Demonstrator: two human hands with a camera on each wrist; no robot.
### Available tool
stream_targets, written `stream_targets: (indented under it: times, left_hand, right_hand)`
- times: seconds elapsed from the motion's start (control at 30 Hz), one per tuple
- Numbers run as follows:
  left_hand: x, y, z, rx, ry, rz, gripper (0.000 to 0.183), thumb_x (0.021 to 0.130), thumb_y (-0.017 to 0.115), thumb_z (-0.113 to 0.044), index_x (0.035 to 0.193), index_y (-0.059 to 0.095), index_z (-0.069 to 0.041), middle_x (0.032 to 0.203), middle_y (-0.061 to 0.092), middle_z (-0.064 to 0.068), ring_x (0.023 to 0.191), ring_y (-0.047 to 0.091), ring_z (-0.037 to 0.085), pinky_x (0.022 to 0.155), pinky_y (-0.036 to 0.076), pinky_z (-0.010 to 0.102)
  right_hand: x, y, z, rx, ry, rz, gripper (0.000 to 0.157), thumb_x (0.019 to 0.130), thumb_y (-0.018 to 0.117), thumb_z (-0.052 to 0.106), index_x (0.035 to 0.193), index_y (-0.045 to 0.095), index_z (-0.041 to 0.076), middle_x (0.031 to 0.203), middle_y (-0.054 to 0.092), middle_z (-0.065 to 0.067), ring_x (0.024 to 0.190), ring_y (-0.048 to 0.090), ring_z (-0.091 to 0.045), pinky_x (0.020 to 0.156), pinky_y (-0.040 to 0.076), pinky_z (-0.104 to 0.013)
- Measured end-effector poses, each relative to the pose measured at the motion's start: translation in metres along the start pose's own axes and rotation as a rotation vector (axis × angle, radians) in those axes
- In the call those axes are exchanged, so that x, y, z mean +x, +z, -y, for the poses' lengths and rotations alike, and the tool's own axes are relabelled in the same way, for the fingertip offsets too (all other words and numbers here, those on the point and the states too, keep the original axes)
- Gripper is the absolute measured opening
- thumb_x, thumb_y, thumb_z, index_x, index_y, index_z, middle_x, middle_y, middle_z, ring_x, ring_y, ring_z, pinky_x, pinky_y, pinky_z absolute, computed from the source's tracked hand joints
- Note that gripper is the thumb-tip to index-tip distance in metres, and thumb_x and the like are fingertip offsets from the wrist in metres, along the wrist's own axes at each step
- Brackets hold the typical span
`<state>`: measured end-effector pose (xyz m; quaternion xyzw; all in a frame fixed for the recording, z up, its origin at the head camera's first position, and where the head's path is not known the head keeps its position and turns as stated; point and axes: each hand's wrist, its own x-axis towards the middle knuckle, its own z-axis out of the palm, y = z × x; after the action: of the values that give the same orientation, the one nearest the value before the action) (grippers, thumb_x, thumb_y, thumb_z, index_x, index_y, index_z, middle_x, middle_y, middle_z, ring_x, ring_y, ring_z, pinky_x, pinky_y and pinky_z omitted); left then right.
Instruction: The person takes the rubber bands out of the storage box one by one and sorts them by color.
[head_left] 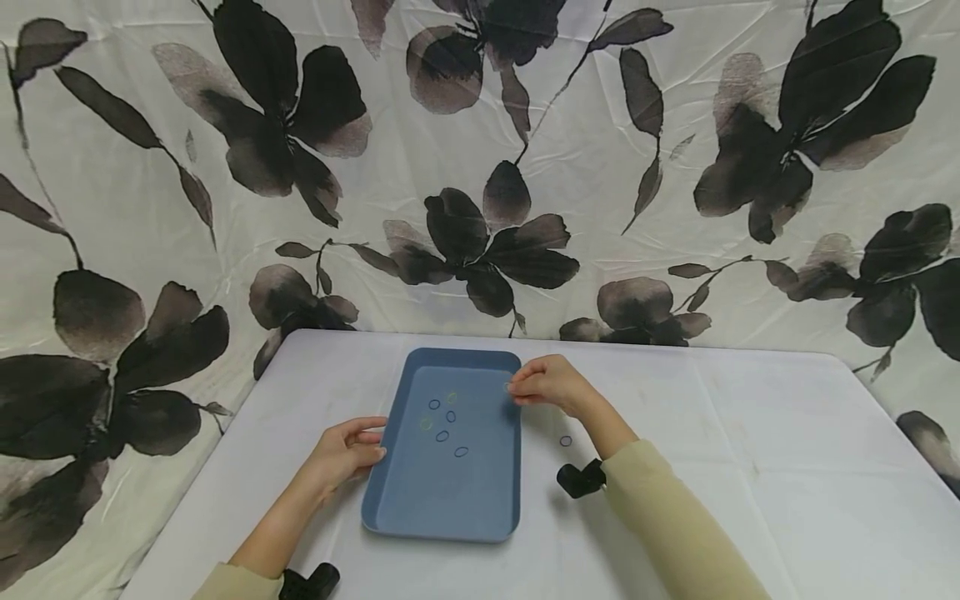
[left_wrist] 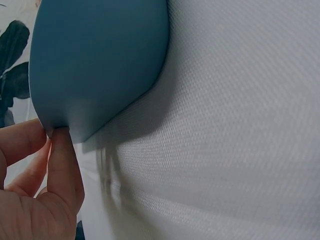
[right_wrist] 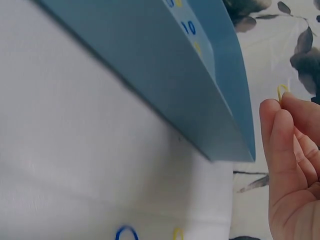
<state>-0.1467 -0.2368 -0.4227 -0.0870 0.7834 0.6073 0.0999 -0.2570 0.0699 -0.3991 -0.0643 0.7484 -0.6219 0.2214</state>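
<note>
A blue rectangular tray (head_left: 480,500) lies on the table with several small rubber bands, dark blue and yellow, spread over its upper half; one dark blue band (head_left: 461,452) sits lowest. My left hand (head_left: 341,457) pinches the tray's left rim between thumb and fingers, seen closely in the left wrist view, fingers (left_wrist: 62,160) at the edge. Beside the tray's upper right edge, my right hand (head_left: 551,385) pinches a small yellow rubber band (right_wrist: 282,90) between thumb and fingertips. It stands up above the fingertips in the right wrist view.
Right of the tray, a dark blue rubber band (head_left: 566,441) lies on the white-covered table (head_left: 750,500). The right wrist view also shows a yellow rubber band (right_wrist: 178,234) on the cloth. Behind the table hangs a floral cloth (head_left: 480,167).
</note>
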Motion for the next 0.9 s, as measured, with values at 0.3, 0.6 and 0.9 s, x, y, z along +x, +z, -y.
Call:
stream_targets:
  times: [0.3,0.6,0.9]
  left_hand:
    - [0.002,0.000,-0.001,0.008,0.003,-0.001,0.052,0.082,0.061,0.005,0.132,0.045,0.007,0.109,0.054,0.020,0.081,0.059,0.012,0.067,0.050,0.028]
    - [-0.002,0.001,0.001,0.005,-0.007,-0.005,0.052,0.082,0.062,0.005,0.132,0.045,0.007,0.110,0.054,0.020,0.082,0.059,0.014,0.068,0.051,0.028]
    - [0.001,0.002,0.000,-0.001,-0.003,-0.011,0.052,0.082,0.061,0.007,0.131,0.046,0.007,0.108,0.055,0.019,0.081,0.059,0.013,0.067,0.050,0.027]
  right_hand:
    - [-0.005,-0.014,-0.002,-0.029,-0.002,-0.027,0.011,0.082,0.065,-0.006,0.091,0.063,-0.011,0.074,0.066,-0.007,0.069,0.064,-0.014,0.072,0.054,-0.034]
    - [-0.013,-0.025,-0.005,-0.015,-0.025,0.014,0.009,0.080,0.067,-0.003,0.088,0.064,-0.008,0.078,0.066,-0.010,0.070,0.064,-0.014,0.073,0.054,-0.033]
    - [-0.014,-0.038,-0.010,-0.039,0.027,-0.033,0.015,0.082,0.064,-0.004,0.095,0.062,-0.012,0.078,0.066,-0.008,0.070,0.063,-0.013,0.071,0.054,-0.031]
